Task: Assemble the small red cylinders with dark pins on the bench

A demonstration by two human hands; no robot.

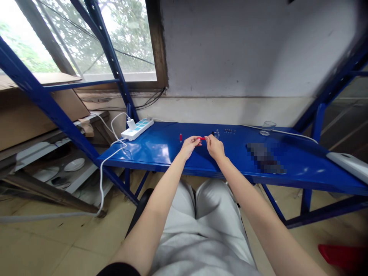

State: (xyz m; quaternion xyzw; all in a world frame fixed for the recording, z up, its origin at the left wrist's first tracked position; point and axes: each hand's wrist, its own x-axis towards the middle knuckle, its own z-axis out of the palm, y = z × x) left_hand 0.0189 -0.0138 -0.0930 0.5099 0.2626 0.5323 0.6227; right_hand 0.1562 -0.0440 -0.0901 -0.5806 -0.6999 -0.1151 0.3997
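Observation:
Both my hands meet over the middle of the blue metal table (301, 161). My left hand (189, 145) and my right hand (215, 146) are closed in a pinch on the two ends of a small red piece (201, 138) held just above the tabletop. A second small red piece (181, 137) stands on the table a little to the left of my left hand. Tiny dark parts (229, 131) and a small clear item (217, 133) lie just beyond my right hand.
A white power strip (137, 128) with a plugged charger and white cable lies at the table's left end. A glass dish (267, 127) sits far right, a white device (349, 164) at the right edge. Blue rack posts (112, 57) flank the table; plates (74, 165) rest on a low left shelf.

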